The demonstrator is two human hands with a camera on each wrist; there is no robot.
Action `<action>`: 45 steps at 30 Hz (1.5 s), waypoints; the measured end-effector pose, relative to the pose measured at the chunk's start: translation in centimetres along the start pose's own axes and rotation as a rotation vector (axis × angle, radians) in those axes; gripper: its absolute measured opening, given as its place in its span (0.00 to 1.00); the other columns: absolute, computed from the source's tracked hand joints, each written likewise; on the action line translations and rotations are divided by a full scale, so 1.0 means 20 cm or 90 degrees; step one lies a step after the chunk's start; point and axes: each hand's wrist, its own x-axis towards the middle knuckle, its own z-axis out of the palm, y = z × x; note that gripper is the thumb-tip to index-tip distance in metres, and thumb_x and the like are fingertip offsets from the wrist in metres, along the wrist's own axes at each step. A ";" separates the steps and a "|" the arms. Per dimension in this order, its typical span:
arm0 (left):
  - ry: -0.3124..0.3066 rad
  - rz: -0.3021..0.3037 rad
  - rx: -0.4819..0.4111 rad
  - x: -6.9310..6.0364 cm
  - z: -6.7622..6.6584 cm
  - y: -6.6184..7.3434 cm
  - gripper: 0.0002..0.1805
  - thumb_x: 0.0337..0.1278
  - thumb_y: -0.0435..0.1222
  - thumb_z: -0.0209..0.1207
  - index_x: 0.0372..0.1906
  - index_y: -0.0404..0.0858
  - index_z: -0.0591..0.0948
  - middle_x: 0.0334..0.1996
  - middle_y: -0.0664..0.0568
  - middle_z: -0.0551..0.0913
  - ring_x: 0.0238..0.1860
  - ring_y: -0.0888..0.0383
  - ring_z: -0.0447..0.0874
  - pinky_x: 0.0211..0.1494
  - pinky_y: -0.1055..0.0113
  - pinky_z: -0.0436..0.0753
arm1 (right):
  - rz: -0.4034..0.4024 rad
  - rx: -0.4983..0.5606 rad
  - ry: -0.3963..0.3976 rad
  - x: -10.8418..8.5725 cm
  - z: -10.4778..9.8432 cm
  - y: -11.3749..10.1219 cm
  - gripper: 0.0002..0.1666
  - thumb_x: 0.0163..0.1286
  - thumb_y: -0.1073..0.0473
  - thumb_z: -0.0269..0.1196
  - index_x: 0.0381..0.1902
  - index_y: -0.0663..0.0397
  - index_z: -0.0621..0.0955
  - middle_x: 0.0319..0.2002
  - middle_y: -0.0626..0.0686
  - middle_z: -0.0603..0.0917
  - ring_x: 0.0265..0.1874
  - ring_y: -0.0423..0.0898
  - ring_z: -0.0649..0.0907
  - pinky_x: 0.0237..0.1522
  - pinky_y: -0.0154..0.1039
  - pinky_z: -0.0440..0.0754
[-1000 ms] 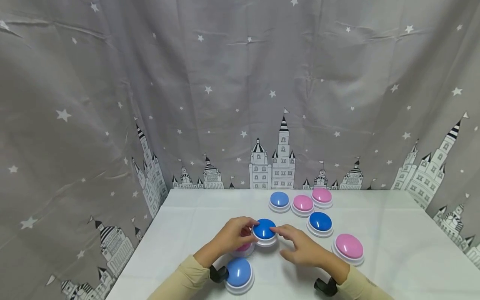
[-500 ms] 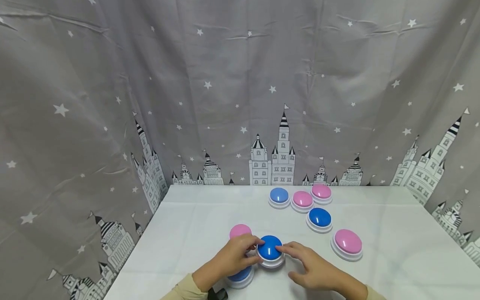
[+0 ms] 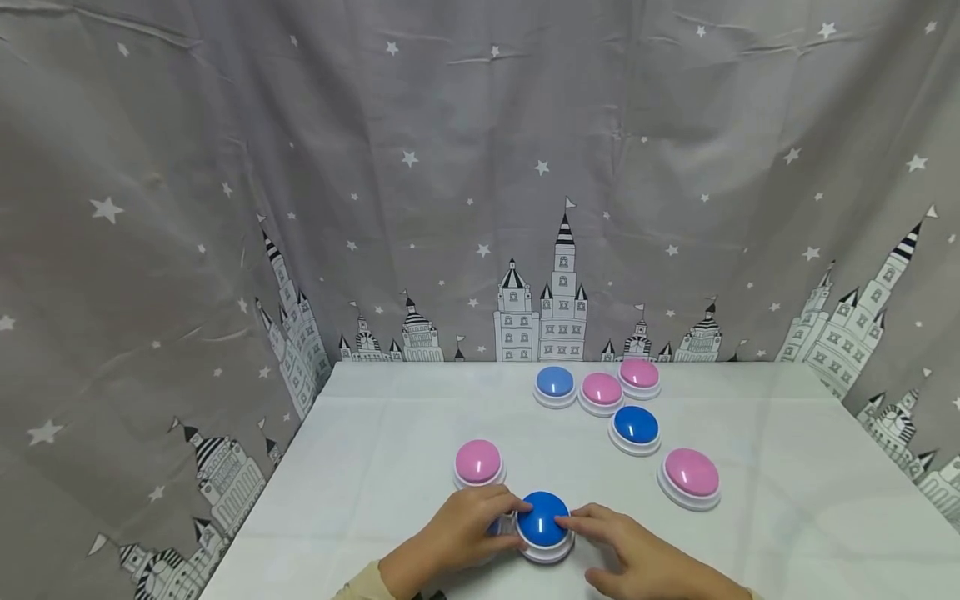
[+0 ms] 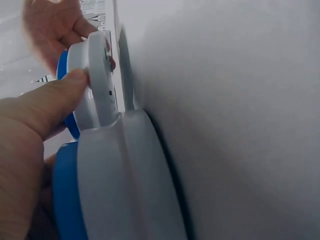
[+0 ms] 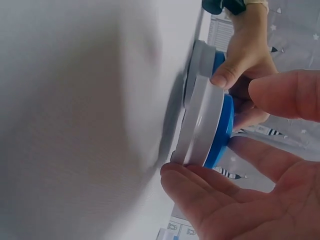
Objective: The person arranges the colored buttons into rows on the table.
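Observation:
A dark blue button with a white base (image 3: 543, 518) is pinched by my left hand (image 3: 465, 533), thumb on the near side of its rim and fingers on its top left. My right hand (image 3: 645, 554) touches its right side with the fingers, the thumb held apart. Seen from the right wrist, the base (image 5: 200, 125) stands slightly off the white surface, a shadow beside it. Mostly hidden behind my left hand is a light blue button (image 3: 495, 527); its white base (image 4: 120, 175) looms close in the left wrist view. Just beyond that hand sits a pink button (image 3: 477, 461).
At the back of the white table (image 3: 390, 433) are a light blue button (image 3: 555, 381) and two pink ones (image 3: 602, 388) (image 3: 640, 372). Nearer stand another dark blue button (image 3: 636, 424) and, farther right, a larger-looking pink one (image 3: 692, 472). A grey castle-print curtain (image 3: 450, 250) hangs behind.
Both hands and the dark blue button have moved toward the front edge and slightly right. The pink button beyond my left hand, earlier mostly covered, now shows. The head view has tilted down slightly.

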 end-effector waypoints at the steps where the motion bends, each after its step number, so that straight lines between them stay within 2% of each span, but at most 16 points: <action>1: -0.001 0.007 0.003 0.00 0.00 0.00 0.21 0.57 0.52 0.67 0.52 0.47 0.83 0.42 0.62 0.84 0.42 0.70 0.79 0.49 0.78 0.78 | 0.000 0.007 -0.004 0.00 0.00 0.00 0.34 0.65 0.47 0.65 0.70 0.31 0.71 0.62 0.46 0.75 0.61 0.52 0.74 0.55 0.62 0.76; 6: -0.018 0.024 0.017 0.01 -0.01 -0.01 0.21 0.56 0.53 0.68 0.51 0.47 0.83 0.43 0.61 0.85 0.45 0.71 0.80 0.51 0.76 0.78 | -0.004 0.025 -0.015 0.00 0.01 0.01 0.33 0.65 0.48 0.66 0.68 0.31 0.73 0.62 0.45 0.75 0.60 0.51 0.75 0.55 0.58 0.78; 11: -0.052 0.014 0.020 0.02 -0.01 -0.01 0.22 0.55 0.53 0.68 0.51 0.47 0.81 0.44 0.61 0.85 0.44 0.71 0.80 0.51 0.74 0.79 | -0.003 0.030 -0.019 0.01 0.02 0.02 0.33 0.64 0.48 0.67 0.68 0.31 0.74 0.62 0.46 0.75 0.60 0.51 0.75 0.54 0.54 0.80; 15: -0.119 -0.029 0.000 0.05 -0.05 -0.01 0.23 0.56 0.55 0.66 0.52 0.48 0.80 0.44 0.62 0.84 0.45 0.71 0.80 0.51 0.72 0.80 | -0.009 0.022 -0.019 0.01 0.01 0.02 0.32 0.66 0.48 0.66 0.68 0.30 0.73 0.63 0.44 0.75 0.61 0.50 0.75 0.55 0.55 0.78; 17: -0.158 -0.065 -0.011 0.08 -0.07 0.00 0.24 0.57 0.58 0.64 0.52 0.49 0.81 0.45 0.63 0.84 0.45 0.70 0.80 0.50 0.71 0.81 | -0.014 0.012 -0.011 0.00 -0.01 0.03 0.31 0.67 0.47 0.65 0.68 0.30 0.73 0.63 0.43 0.75 0.62 0.49 0.75 0.56 0.56 0.77; 19: -0.185 -0.096 -0.016 0.13 -0.09 0.01 0.25 0.58 0.60 0.61 0.53 0.49 0.81 0.45 0.63 0.85 0.45 0.69 0.81 0.48 0.69 0.82 | -0.029 0.000 0.008 -0.01 -0.05 0.04 0.30 0.68 0.49 0.64 0.68 0.32 0.72 0.64 0.43 0.75 0.63 0.50 0.74 0.58 0.57 0.76; 23: -0.198 -0.126 -0.027 0.25 -0.10 0.04 0.24 0.61 0.58 0.61 0.53 0.47 0.81 0.46 0.61 0.85 0.47 0.67 0.81 0.49 0.69 0.82 | -0.054 -0.029 0.077 -0.04 -0.15 0.08 0.28 0.69 0.53 0.64 0.67 0.41 0.73 0.62 0.47 0.77 0.61 0.53 0.76 0.57 0.56 0.77; 29: -0.174 -0.083 -0.033 0.46 -0.06 0.08 0.20 0.63 0.51 0.63 0.53 0.44 0.81 0.46 0.57 0.85 0.47 0.66 0.81 0.49 0.72 0.80 | -0.075 -0.136 0.220 -0.10 -0.31 0.17 0.24 0.68 0.59 0.66 0.61 0.48 0.77 0.57 0.47 0.80 0.56 0.52 0.79 0.52 0.51 0.81; 35: -0.147 -0.048 0.009 0.67 0.06 0.17 0.19 0.62 0.49 0.64 0.53 0.45 0.81 0.46 0.58 0.85 0.46 0.69 0.79 0.50 0.74 0.78 | -0.056 -0.196 0.307 -0.17 -0.45 0.27 0.22 0.64 0.62 0.69 0.56 0.52 0.80 0.51 0.47 0.83 0.50 0.53 0.81 0.51 0.52 0.81; 40: -0.138 -0.043 0.036 0.82 0.17 0.24 0.19 0.60 0.49 0.66 0.53 0.47 0.80 0.47 0.59 0.84 0.48 0.70 0.79 0.52 0.76 0.77 | -0.025 -0.185 0.317 -0.22 -0.55 0.34 0.21 0.62 0.63 0.69 0.53 0.56 0.81 0.50 0.53 0.83 0.49 0.57 0.81 0.49 0.55 0.81; 43: -0.131 -0.058 0.037 0.88 0.23 0.27 0.20 0.58 0.48 0.67 0.54 0.47 0.80 0.49 0.60 0.83 0.49 0.70 0.79 0.53 0.77 0.76 | -0.001 -0.157 0.299 -0.25 -0.60 0.39 0.20 0.63 0.64 0.68 0.53 0.60 0.80 0.50 0.58 0.82 0.48 0.61 0.81 0.46 0.59 0.81; 45: -0.122 -0.067 0.035 0.92 0.27 0.29 0.21 0.57 0.47 0.68 0.54 0.46 0.79 0.50 0.60 0.83 0.49 0.70 0.79 0.53 0.78 0.75 | 0.022 -0.127 0.279 -0.27 -0.62 0.42 0.19 0.63 0.64 0.67 0.52 0.62 0.79 0.50 0.61 0.82 0.46 0.62 0.82 0.44 0.58 0.82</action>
